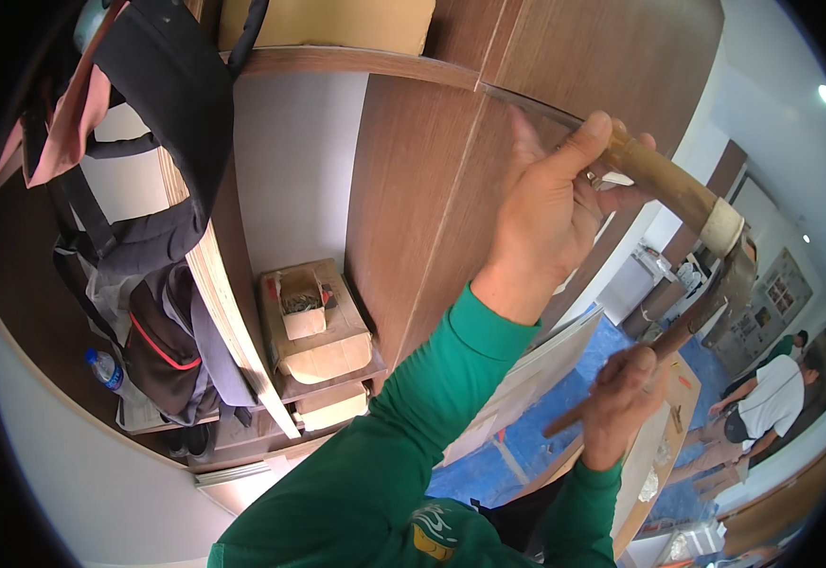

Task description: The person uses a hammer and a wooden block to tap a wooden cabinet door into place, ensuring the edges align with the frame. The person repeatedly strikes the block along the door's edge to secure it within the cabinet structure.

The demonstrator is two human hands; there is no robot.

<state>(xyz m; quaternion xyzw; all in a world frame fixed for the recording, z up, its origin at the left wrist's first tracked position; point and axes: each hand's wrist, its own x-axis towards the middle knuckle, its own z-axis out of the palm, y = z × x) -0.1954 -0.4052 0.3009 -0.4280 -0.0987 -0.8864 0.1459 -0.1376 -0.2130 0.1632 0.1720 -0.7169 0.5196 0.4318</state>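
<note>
My left hand (559, 189) is raised and wrapped around a chisel (664, 175), which has a thick wooden handle with a pale band at its butt. The flat blade lies along the seam between the upper and lower panels of a brown wood-grain cabinet (422, 199). Lower and to the right, my right hand (626, 398) grips a hammer (730, 284) by its wooden handle. The dark metal hammer head is right by the chisel's butt; whether they touch I cannot tell. Both my sleeves are green.
On the left shelves are a black strap bag (162, 85), a dark backpack (162, 341), a water bottle (103, 369) and cardboard boxes (323, 350). A work table (659, 445) stands at lower right over blue floor covering. Other people, one in a white shirt (768, 398), are farther right.
</note>
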